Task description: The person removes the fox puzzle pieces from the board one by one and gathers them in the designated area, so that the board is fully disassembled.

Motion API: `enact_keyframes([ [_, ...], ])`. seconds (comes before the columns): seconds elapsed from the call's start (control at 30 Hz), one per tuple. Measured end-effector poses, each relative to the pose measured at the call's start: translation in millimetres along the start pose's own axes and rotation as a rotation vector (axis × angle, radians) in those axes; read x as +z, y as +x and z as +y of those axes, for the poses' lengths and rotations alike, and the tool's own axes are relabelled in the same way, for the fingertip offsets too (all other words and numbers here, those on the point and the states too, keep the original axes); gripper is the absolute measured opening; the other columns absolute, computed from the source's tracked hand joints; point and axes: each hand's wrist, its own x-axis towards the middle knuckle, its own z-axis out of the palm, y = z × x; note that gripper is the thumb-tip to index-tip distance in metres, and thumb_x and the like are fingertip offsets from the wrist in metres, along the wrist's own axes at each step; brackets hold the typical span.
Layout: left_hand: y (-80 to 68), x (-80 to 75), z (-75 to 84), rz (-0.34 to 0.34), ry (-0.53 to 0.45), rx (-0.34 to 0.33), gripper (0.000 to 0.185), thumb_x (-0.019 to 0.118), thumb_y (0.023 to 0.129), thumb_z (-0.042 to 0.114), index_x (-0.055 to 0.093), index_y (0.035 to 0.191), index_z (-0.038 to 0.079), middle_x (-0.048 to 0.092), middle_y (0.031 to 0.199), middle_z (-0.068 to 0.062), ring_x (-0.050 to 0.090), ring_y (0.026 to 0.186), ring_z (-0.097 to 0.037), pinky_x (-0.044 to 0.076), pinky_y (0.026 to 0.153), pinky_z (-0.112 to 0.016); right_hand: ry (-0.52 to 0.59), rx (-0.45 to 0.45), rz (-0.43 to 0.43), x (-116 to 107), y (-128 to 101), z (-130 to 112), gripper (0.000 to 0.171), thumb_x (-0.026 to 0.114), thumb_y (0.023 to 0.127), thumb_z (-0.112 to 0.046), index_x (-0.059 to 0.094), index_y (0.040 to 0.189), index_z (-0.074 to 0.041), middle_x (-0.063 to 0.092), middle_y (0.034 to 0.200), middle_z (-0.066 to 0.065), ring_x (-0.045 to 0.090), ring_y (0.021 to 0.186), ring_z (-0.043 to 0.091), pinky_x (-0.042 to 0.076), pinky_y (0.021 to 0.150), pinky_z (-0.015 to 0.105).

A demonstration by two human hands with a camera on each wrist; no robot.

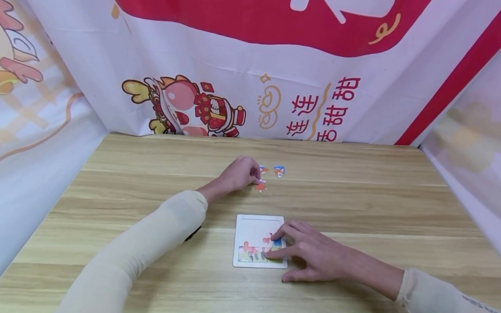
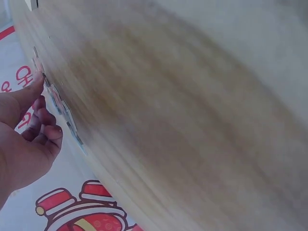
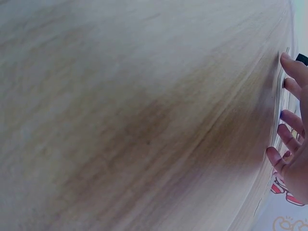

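In the head view my left hand (image 1: pixel 242 171) is at a small group of loose jigsaw pieces on the far part of the table. Its thumb and curled fingers are at the edge of an orange-and-white jigsaw piece (image 1: pixel 261 187), seemingly pinching it. The left wrist view shows this left hand (image 2: pixel 29 127) side-on, thumb tip at the pieces. A square white puzzle tray (image 1: pixel 238 230) lies nearer, with joined pieces (image 1: pixel 246 254) along its near side. My right hand (image 1: pixel 313 252) rests spread over the tray's right side, fingertips on the pieces; fingers also spread in the right wrist view.
Beyond the left hand lie two more jigsaw pieces, one partly covered by the fingers and one blue-and-orange piece (image 1: pixel 279 171) to the right. The wooden table (image 1: pixel 379 195) ends at a printed cloth backdrop (image 1: pixel 254 58), with cloth on both sides.
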Motion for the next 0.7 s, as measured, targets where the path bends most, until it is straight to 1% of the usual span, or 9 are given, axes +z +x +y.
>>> enact_keyframes([
  [0.1, -2.9, -0.4, -2.7, 0.005, -0.033, 0.022, 0.004, 0.08, 0.092, 0.009, 0.078, 0.089, 0.008, 0.069, 0.086, -0.003, 0.059, 0.081, -0.018, 0.048, 0.073, -0.029, 0.0, -0.001, -0.002, -1, 0, 0, 0.051, 0.069, 0.095, -0.057, 0.065, 0.14, -0.033, 0.054, 0.139, 0.001, 0.046, 0.127, 0.017, 0.044, 0.106, 0.048],
  [0.17, -7.9, -2.3, -3.4, 0.002, -0.064, 0.039, 0.001, 0.079, 0.092, 0.008, 0.079, 0.093, 0.007, 0.069, 0.087, -0.003, 0.058, 0.081, -0.018, 0.048, 0.072, -0.029, 0.001, -0.002, -0.004, -1, 1, 0, 0.052, 0.069, 0.095, -0.057, 0.065, 0.14, -0.033, 0.055, 0.139, 0.001, 0.046, 0.127, 0.018, 0.044, 0.106, 0.048],
  [0.27, -19.9, -6.8, -1.8, -0.021, -0.112, 0.058, 0.006, 0.078, 0.092, 0.006, 0.079, 0.098, 0.006, 0.068, 0.088, -0.003, 0.059, 0.081, -0.018, 0.049, 0.071, -0.029, 0.011, 0.01, -0.009, -4, 2, 0, 0.052, 0.07, 0.094, -0.057, 0.067, 0.139, -0.032, 0.055, 0.139, 0.0, 0.046, 0.126, 0.016, 0.044, 0.106, 0.046],
  [0.37, -34.0, -9.9, 1.8, -0.05, -0.13, 0.095, 0.006, 0.077, 0.093, 0.007, 0.079, 0.099, 0.006, 0.068, 0.086, -0.001, 0.059, 0.079, -0.017, 0.051, 0.07, -0.029, 0.051, 0.049, -0.024, -6, 3, 0, 0.049, 0.07, 0.094, -0.057, 0.07, 0.136, -0.03, 0.057, 0.137, -0.002, 0.046, 0.123, 0.014, 0.045, 0.103, 0.042],
  [0.5, -54.4, -11.3, 9.2, -0.103, -0.113, 0.182, 0.005, 0.075, 0.095, 0.007, 0.078, 0.097, 0.006, 0.067, 0.082, 0.0, 0.058, 0.077, -0.016, 0.051, 0.069, -0.028, 0.117, 0.096, -0.036, -10, 3, 0, 0.044, 0.072, 0.095, -0.053, 0.074, 0.13, -0.026, 0.06, 0.136, -0.004, 0.05, 0.121, 0.013, 0.047, 0.103, 0.043],
  [0.6, -69.2, -10.0, 15.7, -0.155, -0.089, 0.246, 0.004, 0.075, 0.094, 0.006, 0.078, 0.097, 0.005, 0.064, 0.08, 0.002, 0.056, 0.075, -0.014, 0.05, 0.069, -0.026, 0.153, 0.112, -0.039, -12, 4, 0, 0.04, 0.073, 0.095, -0.048, 0.075, 0.127, -0.024, 0.062, 0.136, -0.004, 0.054, 0.124, 0.015, 0.047, 0.107, 0.047],
  [0.7, -83.1, -7.7, 21.6, -0.212, -0.067, 0.287, 0.004, 0.077, 0.093, 0.006, 0.078, 0.097, 0.006, 0.063, 0.079, 0.004, 0.055, 0.074, -0.011, 0.049, 0.068, -0.024, 0.195, 0.142, -0.053, -15, 5, 0, 0.036, 0.074, 0.096, -0.043, 0.076, 0.127, -0.024, 0.063, 0.137, -0.005, 0.055, 0.127, 0.015, 0.047, 0.109, 0.046],
])
